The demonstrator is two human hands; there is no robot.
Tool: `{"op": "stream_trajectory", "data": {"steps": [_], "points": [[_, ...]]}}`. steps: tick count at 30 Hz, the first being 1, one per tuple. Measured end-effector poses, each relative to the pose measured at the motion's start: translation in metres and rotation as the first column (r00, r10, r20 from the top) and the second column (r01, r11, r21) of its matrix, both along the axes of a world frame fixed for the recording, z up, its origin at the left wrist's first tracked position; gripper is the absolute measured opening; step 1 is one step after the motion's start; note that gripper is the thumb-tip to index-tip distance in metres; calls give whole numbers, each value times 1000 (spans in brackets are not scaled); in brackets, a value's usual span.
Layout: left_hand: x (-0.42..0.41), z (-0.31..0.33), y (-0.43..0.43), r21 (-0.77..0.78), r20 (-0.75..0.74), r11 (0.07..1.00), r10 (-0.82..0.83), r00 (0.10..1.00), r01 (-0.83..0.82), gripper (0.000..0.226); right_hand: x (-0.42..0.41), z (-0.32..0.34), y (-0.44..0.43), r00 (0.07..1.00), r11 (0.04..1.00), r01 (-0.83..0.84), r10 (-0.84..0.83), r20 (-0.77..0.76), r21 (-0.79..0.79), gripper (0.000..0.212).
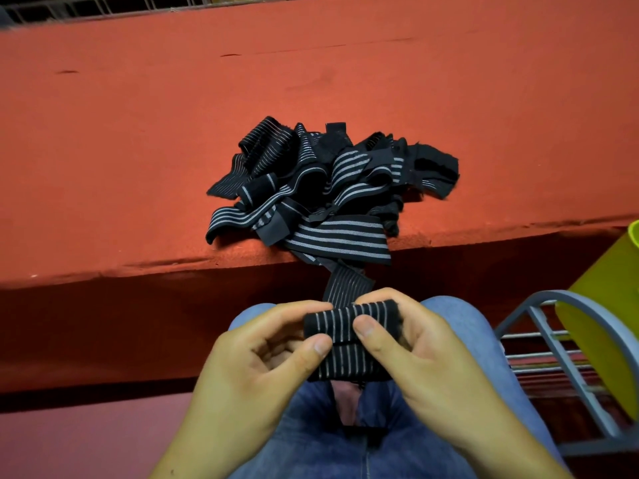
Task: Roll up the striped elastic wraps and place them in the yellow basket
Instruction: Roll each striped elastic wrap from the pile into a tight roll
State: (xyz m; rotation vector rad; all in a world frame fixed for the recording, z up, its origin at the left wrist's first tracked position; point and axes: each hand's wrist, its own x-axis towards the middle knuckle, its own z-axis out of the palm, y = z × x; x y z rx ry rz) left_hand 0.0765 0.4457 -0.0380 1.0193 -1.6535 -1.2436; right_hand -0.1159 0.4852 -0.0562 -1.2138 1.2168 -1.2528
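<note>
A black elastic wrap with thin white stripes is partly rolled between both hands above my lap. My left hand pinches its left end with thumb and fingers. My right hand grips the right end, thumb on top. The wrap's loose tail runs up to a tangled pile of striped wraps lying on the red table near its front edge. The yellow basket shows at the right edge, tilted on a rack, only partly in view.
The red cloth-covered table spans the view, its front edge just beyond my knees. A grey metal rack stands at my right under the basket. My legs in blue jeans fill the bottom centre.
</note>
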Motion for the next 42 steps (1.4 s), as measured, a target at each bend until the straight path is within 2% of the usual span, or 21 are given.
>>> {"op": "stream_trajectory", "data": {"steps": [5, 8, 11, 13, 20, 25, 27, 32, 42], "points": [[-3, 2, 2, -42, -43, 997, 61, 997, -63, 33, 1, -3, 3, 999, 996, -24, 22, 24, 87, 39], [-2, 1, 3, -87, -30, 993, 71, 997, -74, 35, 2, -2, 5, 999, 994, -40, 38, 23, 97, 42], [0, -2, 4, -110, -18, 992, 65, 998, -67, 35, 2, -2, 7, 999, 994, -42, 44, -12, 105, 69], [0, -3, 4, -114, -16, 992, 56, 998, -57, 34, 2, -1, 8, 999, 993, -50, 50, 0, 104, 79], [3, -6, 0, -196, 40, 981, -1, 999, 8, 25, 3, 5, 6, 996, 993, -76, 71, 51, 93, 58], [5, -5, 2, -9, 4, 992, -124, 992, 125, 30, -1, 2, 6, 998, 995, -47, 45, 33, 84, 35], [4, -4, 3, 13, 21, 992, -125, 992, 125, 30, -2, 1, 6, 1000, 997, -31, 31, 1, 76, 30], [2, -9, -1, 31, 25, 999, -8, 1000, 7, 35, -2, -3, 5, 1000, 998, -3, 2, 16, 64, 29], [-1, -8, 1, 8, -13, 999, 44, 999, -44, 37, -3, -9, 3, 997, 998, 26, -29, 67, 59, 36]]}}
